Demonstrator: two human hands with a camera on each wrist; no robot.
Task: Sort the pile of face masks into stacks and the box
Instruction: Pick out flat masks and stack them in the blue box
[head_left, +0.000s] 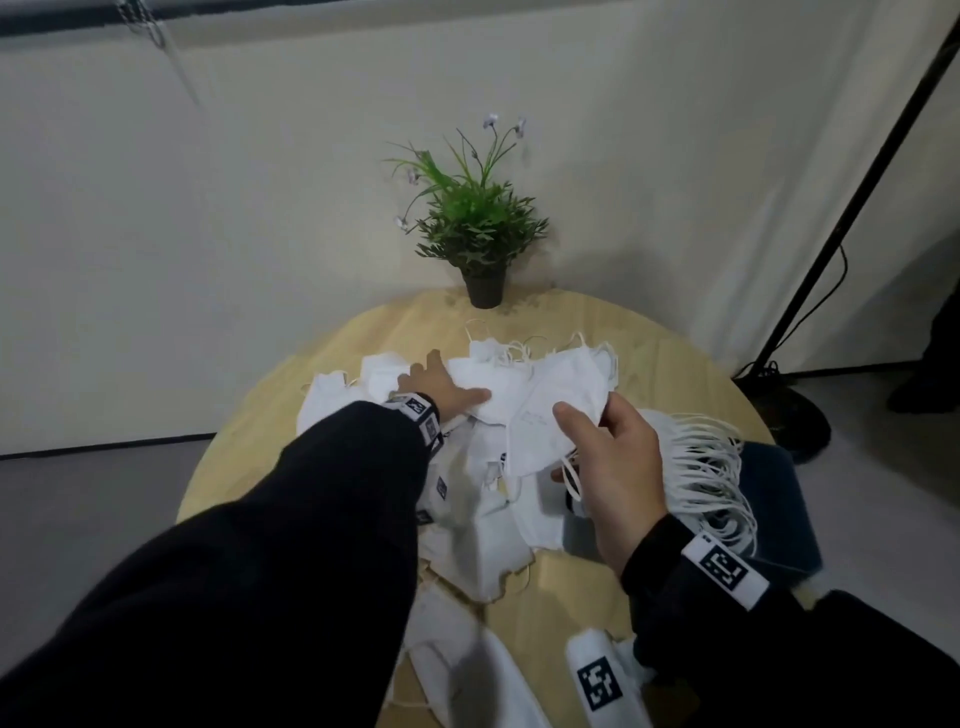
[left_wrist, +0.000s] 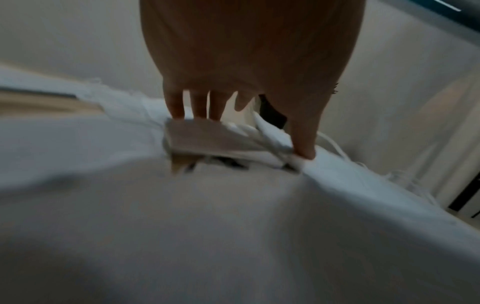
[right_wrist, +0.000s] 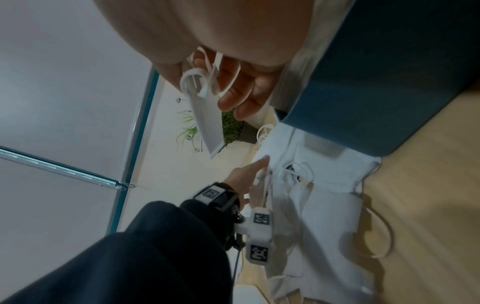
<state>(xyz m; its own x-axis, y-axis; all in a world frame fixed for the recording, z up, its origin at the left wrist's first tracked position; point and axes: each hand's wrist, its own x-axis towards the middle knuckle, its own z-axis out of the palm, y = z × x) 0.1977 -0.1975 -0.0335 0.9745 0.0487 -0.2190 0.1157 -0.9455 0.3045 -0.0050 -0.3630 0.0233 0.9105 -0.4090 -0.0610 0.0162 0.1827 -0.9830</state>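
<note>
masks make up a loose white pile (head_left: 467, 499) across the round table (head_left: 249, 447), nearer the person than the potted plant (head_left: 475, 223) at the far edge. the right hand (head_left: 618, 467) holds one folded mask (head_left: 550, 421) lifted above the pile, on the near right of the plant; thumb on top, fingers curled beneath, and the right wrist view shows an ear loop (right_wrist: 193, 82) caught among those fingers. the left hand (head_left: 439, 387) lies on the pile just in front of the plant; its fingers (left_wrist: 176, 105) reach down fairly straight, the thumb pressing a mask edge, so it looks to be pinning rather than gripping, though blur makes that uncertain. the dark blue box (head_left: 779, 499) sits to the right of the pile, with a row of masks (head_left: 711, 467) in it, loops trailing over its side.

judging by the look, these are very light, soft, crushable things that bend at the centre fold. the loops tangle easily, so a pinch on the flat panel near the fold seems safer than pulling a loop, which may drag neighbours along.
</note>
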